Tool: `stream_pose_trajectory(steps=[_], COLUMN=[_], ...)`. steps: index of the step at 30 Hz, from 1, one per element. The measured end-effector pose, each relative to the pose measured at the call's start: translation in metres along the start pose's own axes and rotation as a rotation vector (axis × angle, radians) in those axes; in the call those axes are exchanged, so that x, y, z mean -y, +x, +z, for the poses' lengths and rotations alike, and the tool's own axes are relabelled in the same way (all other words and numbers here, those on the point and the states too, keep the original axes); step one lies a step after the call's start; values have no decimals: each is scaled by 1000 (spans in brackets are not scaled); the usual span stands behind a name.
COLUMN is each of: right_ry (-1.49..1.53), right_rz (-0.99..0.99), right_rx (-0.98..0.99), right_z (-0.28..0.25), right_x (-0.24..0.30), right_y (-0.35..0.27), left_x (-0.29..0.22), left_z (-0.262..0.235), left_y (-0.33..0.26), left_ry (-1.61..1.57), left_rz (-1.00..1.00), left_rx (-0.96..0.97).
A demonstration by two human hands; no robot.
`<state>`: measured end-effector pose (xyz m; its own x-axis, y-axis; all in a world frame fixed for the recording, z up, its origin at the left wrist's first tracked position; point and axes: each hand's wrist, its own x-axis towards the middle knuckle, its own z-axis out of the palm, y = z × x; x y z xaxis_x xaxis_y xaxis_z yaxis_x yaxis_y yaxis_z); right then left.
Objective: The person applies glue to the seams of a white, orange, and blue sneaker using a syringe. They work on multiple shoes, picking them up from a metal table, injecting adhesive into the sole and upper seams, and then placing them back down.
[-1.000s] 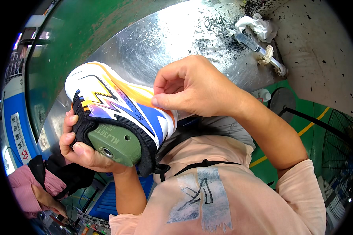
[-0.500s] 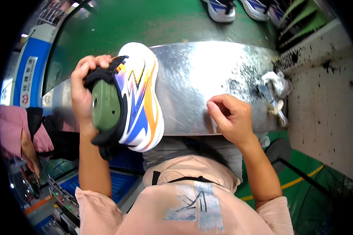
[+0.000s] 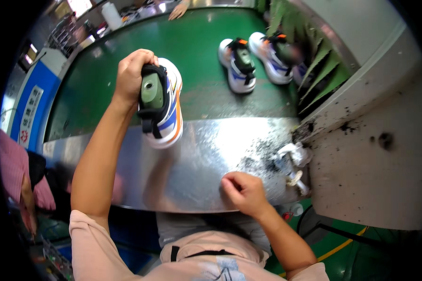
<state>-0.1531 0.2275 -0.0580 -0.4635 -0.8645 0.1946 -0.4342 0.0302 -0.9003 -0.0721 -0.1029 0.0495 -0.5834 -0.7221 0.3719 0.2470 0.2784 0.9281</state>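
My left hand (image 3: 132,75) grips a white, blue and orange sneaker (image 3: 166,112) at its heel end, with a green shoe last (image 3: 152,91) showing inside it. The sneaker is held out over the far edge of the shiny metal plate (image 3: 197,164), where the green belt (image 3: 201,51) begins. My right hand (image 3: 244,193) rests on the near part of the metal plate with fingers curled in; nothing shows in it.
Two more sneakers (image 3: 238,65) (image 3: 272,56) on lasts lie on the green belt further away. A small bottle and white rags (image 3: 293,161) sit at the plate's right end, by a stained white wall (image 3: 375,164). Another person's hand (image 3: 178,9) is at the belt's far side.
My left arm has stretched forward, carrying the sneaker from close to my chest out to the belt's edge. My right hand dropped from the shoe to the metal plate.
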Motion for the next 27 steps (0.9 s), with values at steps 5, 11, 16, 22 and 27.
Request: stream_pose_trajectory(steps=[5, 11, 16, 22, 27], right_ry=[-28, -17, -34, -8, -34], right_rz=[-4, -48, -51, -54, -38], right_rx=[0, -38, -57, -61, -61], right_z=[0, 2, 3, 6, 6], right_x=[2, -6, -8, -3, -3], right_y=[1, -2, -2, -1, -1], left_x=[60, 101, 86, 113, 112], left_z=[38, 43, 3, -70, -66], left_y=[77, 48, -1, -102, -104], left_ry=[390, 447, 594, 1365, 1301], left_rz=[375, -70, 35, -90, -71], left_rx=[100, 263, -26, -35, -107])
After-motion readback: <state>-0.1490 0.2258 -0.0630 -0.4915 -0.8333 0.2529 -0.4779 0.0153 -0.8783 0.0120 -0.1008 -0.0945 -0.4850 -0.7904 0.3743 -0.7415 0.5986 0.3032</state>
